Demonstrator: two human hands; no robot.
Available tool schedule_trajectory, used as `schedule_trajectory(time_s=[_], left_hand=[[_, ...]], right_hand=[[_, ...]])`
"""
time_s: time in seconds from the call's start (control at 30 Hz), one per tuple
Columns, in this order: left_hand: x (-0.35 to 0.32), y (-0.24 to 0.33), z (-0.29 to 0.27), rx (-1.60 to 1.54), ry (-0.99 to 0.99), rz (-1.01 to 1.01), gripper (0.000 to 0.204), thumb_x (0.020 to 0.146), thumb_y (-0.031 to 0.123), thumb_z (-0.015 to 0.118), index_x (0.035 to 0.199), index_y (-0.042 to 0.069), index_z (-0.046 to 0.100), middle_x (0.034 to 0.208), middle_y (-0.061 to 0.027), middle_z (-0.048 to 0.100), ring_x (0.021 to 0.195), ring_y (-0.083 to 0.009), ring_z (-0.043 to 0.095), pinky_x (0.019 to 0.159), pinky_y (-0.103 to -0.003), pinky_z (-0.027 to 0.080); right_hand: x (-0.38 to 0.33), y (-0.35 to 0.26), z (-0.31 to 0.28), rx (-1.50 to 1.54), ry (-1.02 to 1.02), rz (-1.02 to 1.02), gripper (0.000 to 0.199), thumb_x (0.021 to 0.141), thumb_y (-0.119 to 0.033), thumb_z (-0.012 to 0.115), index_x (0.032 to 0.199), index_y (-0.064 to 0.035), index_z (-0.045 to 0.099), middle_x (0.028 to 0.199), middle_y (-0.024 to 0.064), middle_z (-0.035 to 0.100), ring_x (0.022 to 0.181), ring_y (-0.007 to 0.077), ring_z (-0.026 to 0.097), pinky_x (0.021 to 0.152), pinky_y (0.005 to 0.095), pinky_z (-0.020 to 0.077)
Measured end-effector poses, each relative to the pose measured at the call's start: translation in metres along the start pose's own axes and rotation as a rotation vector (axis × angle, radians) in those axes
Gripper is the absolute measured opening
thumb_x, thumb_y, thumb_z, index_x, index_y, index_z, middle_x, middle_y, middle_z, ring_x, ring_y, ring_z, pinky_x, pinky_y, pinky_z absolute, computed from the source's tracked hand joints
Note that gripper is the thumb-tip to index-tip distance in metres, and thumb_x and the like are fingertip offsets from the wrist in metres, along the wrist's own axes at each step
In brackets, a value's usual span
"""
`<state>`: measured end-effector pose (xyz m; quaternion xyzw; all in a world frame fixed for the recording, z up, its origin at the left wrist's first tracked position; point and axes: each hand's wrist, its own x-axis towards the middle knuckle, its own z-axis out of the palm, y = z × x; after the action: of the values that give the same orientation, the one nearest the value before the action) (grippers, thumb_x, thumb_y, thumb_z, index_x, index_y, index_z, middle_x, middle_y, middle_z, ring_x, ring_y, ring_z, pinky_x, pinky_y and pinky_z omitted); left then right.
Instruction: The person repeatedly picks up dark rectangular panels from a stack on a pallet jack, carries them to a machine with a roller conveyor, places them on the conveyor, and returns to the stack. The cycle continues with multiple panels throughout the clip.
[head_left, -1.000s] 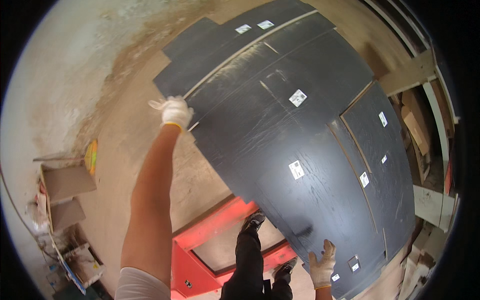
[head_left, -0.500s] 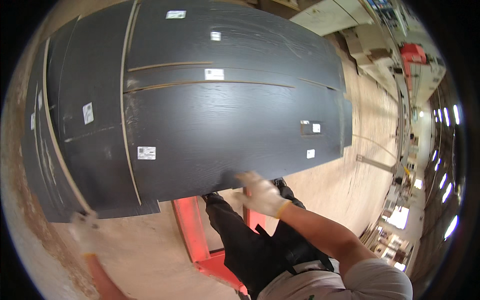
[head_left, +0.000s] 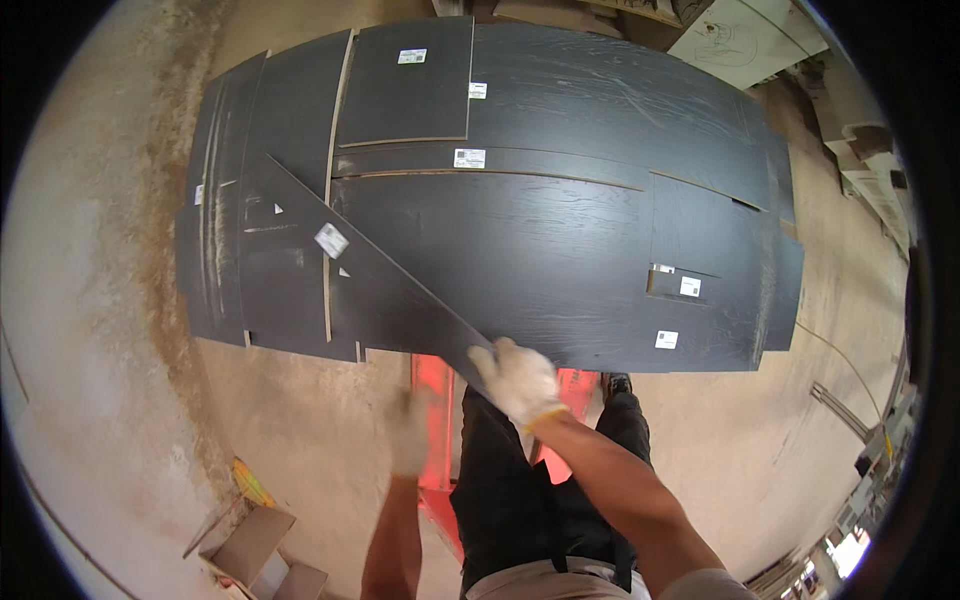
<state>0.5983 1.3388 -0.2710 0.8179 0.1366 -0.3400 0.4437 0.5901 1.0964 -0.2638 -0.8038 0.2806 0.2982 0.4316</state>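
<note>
A long narrow dark panel (head_left: 395,300) lies slantwise over a stack of larger dark wood-grain panels (head_left: 560,260). Its near end is in the fingers of my right hand (head_left: 520,385), which wears a whitish work glove and closes on it at the front edge of the stack. A white label is stuck on the strip. My left hand (head_left: 405,430), also gloved, hangs apart from the panels, just in front of the stack and left of my right hand. Motion smears its fingers, so I cannot see whether they are open.
Red pallet-truck forks (head_left: 433,420) run under the stack's front edge, beside my legs. An opened cardboard box (head_left: 255,545) sits on the floor at lower left. A smaller dark panel (head_left: 405,90) lies on the stack's far part. Pale boards (head_left: 745,40) stand at far right.
The left hand was at the near end of a strip at the stack's left; it is now off the panels. The right hand now grips the slanted strip. My view has shifted left.
</note>
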Motion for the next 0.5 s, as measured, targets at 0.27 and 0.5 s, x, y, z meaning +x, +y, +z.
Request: schedule_trajectory(time_s=[0.27, 0.5], left_hand=[[0.000, 0.070, 0.178, -1.053, 0.188, -0.021, 0.047, 0.110, 0.040, 0.065, 0.139, 0.002, 0.067, 0.128, -0.0091, 0.073, 0.115, -0.0305, 0.068, 0.104, -0.042, 0.056], [-0.089, 0.062, 0.247, -0.924, 0.433, -0.192, 0.032, 0.106, 0.022, 0.073, 0.127, -0.001, 0.070, 0.111, -0.0089, 0.074, 0.094, -0.0209, 0.071, 0.079, -0.037, 0.059]], right_hand=[[-0.108, 0.257, -0.144, -0.346, -0.069, -0.424, 0.054, 0.104, -0.057, 0.061, 0.109, -0.0044, 0.076, 0.098, 0.0212, 0.076, 0.099, 0.0409, 0.074, 0.087, 0.0494, 0.0600], [0.083, 0.257, -0.274, -0.674, 0.429, -0.473, 0.042, 0.100, -0.027, 0.070, 0.138, -0.0094, 0.063, 0.138, 0.0127, 0.067, 0.131, 0.0371, 0.062, 0.107, 0.0497, 0.0531]])
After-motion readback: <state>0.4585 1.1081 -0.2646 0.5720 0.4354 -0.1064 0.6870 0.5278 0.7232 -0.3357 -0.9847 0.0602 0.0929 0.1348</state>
